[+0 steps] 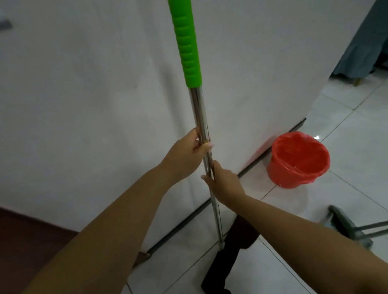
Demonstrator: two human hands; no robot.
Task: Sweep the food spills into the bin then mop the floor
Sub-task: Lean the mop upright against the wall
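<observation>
A mop handle (pixel 199 113) stands nearly upright against the white wall, a steel pole with a green ribbed grip on top. My left hand (pixel 185 156) is wrapped around the pole from the left. Just below it, my right hand (pixel 224 181) grips the same pole from the right. The pole runs down to a dark mop head (pixel 223 269) lying flat on the white tiles. A red bin (pixel 297 159) lined with a red bag stands by the wall's skirting to the right. At the right edge a broom (pixel 347 225) with a grey-green head lies on the floor.
The white wall (pixel 78 110) fills the left and centre, ending at a corner near the bin. A dark brown floor area (pixel 12 235) shows at lower left. Grey-blue fabric (pixel 374 41) hangs at the upper right. Glossy white tiles (pixel 365 142) spread to the right.
</observation>
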